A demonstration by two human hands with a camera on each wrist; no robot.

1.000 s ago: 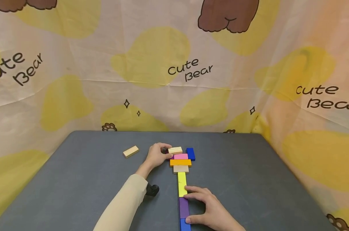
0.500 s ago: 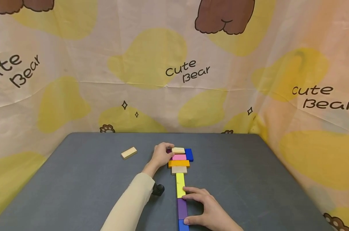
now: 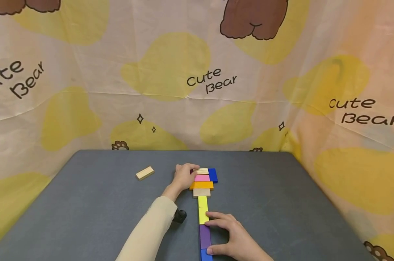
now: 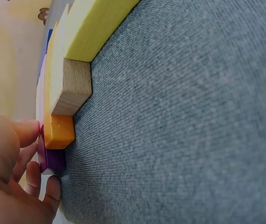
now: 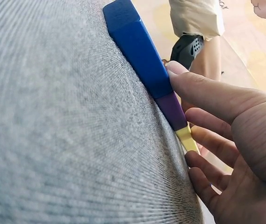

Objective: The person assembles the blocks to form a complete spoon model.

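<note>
At the far end of a row of coloured wooden blocks, my left hand (image 3: 184, 176) pinches a plain wooden block (image 3: 202, 171) between thumb and fingers. That block lies against a pink block (image 3: 202, 178); a dark blue block (image 3: 213, 175) stands at their right, and a purple block (image 4: 55, 159) shows at their left end. Nearer come an orange block (image 3: 201, 185), a pale wooden block (image 3: 201, 193), then a line of yellow (image 3: 202, 204), purple (image 3: 205, 236) and blue (image 3: 205, 255) blocks. My right hand (image 3: 234, 235) touches this line's right side with spread fingers, thumb on the blue block.
Another plain wooden block (image 3: 145, 173) lies apart on the grey table (image 3: 86, 217), left of my left hand. A printed cloth (image 3: 164, 65) hangs behind the table and at its sides. A black device (image 3: 180, 216) sits at my left wrist.
My left hand has moved slightly right, bringing the plain wooden block rightward against the dark blue block, behind the pink one. My right hand stays along the line.
</note>
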